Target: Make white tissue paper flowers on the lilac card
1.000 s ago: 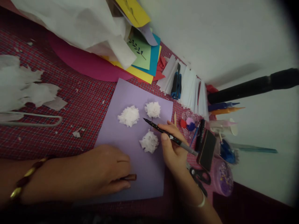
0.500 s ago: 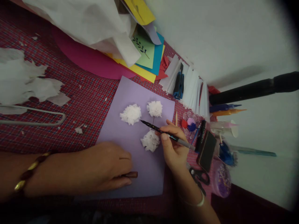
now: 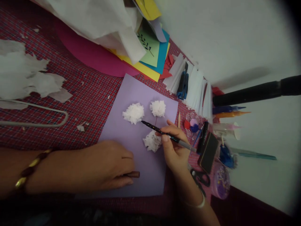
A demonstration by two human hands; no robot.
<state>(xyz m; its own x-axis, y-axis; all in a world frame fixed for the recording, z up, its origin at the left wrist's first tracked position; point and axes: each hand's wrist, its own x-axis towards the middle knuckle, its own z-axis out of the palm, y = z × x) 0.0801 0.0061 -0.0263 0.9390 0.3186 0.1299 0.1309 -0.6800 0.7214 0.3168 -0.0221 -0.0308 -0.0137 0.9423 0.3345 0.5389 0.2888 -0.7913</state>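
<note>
A lilac sheet of paper (image 3: pixel 131 138) lies on the red checked cloth, with three white tissue flowers on it (image 3: pixel 133 113), (image 3: pixel 158 108), (image 3: pixel 152 141). My right hand (image 3: pixel 172 150) grips a black pen (image 3: pixel 164 133); its tip rests on the sheet just right of the leftmost flower. My left hand (image 3: pixel 110 164) lies closed on the sheet's near left part, holding it down, with a brown pen cap (image 3: pixel 133 174) sticking out from under the fingers.
Coloured paper sheets (image 3: pixel 150 56) and white tissue (image 3: pixel 98 22) pile at the back. Torn tissue (image 3: pixel 30 75) and a metal wire (image 3: pixel 35 122) lie left. Folded white strips (image 3: pixel 195 88), a blue stapler (image 3: pixel 183 83), scissors (image 3: pixel 201 179), beads and pens crowd the right edge by the wall.
The pen tip has moved left across the sheet, from near the top right flower to beside the leftmost flower. My left hand stays put.
</note>
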